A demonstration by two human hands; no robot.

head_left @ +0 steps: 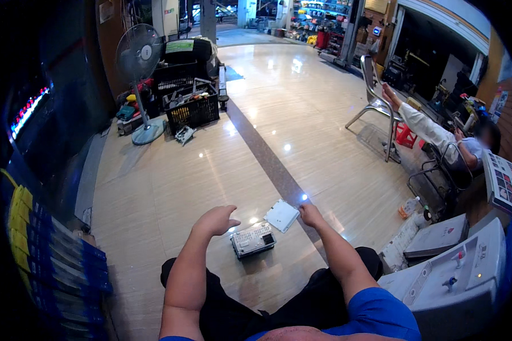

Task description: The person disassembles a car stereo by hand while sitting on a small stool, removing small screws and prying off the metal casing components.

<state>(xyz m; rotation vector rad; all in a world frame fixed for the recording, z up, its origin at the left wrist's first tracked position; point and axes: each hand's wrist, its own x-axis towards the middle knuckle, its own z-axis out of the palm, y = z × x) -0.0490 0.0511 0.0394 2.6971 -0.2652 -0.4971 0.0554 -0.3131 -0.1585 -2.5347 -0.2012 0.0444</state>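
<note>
Between my knees a boxy metal electronic unit (252, 240) rests on the floor, with a pale slotted top, a dark opening near its right end and dark sides. My left hand (216, 220) hovers just above and left of it, thumb and fingers apart, holding nothing. Beyond the unit, to its right, is a flat, thin, whitish square panel (281, 216), turned cornerwise. My right hand (310, 215) is closed at the panel's right corner and appears to pinch it. The fingertips there are small and partly hidden.
A standing fan (139, 57) and a black crate (192, 106) of parts stand far left. At right a person reclines with feet on a metal chair (375, 96). A white water dispenser (455, 275) lies near right, beside a grey box (436, 236). Blue-and-yellow stacked goods (57, 267) line the near left.
</note>
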